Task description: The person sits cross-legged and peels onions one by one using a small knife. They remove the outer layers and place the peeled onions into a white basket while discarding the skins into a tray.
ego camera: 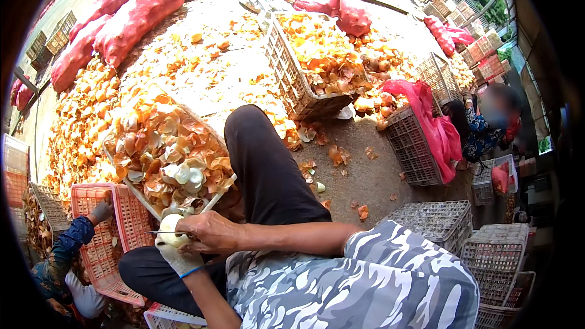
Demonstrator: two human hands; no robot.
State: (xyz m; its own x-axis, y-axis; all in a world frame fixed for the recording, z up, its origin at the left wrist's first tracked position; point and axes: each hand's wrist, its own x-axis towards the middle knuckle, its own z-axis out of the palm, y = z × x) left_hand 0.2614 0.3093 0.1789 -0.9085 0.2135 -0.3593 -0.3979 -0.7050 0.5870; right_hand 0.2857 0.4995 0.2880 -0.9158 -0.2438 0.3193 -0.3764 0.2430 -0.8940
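Note:
My left hand (pixel 178 256), in a pale knitted glove with a blue cuff edge, holds a peeled whitish onion (pixel 172 230) from below. My bare right hand (pixel 212 233) is closed on a knife, with its thin blade (pixel 157 232) lying across the onion's side and pointing left. The knife's handle is mostly hidden in my fingers. Just beyond both hands, a crate (pixel 214 201) heaped with brown onion skins and some pale onion pieces leans beside my knee.
A pink plastic crate (pixel 98 278) stands at left, with a co-worker's gloved hand (pixel 101 211) at its rim. Another skin-filled crate (pixel 297 84) stands ahead. Unpeeled onions (pixel 87 105) cover the ground at left. Red mesh sacks (pixel 139 23) lie behind. Another person (pixel 486 123) sits at right among crates.

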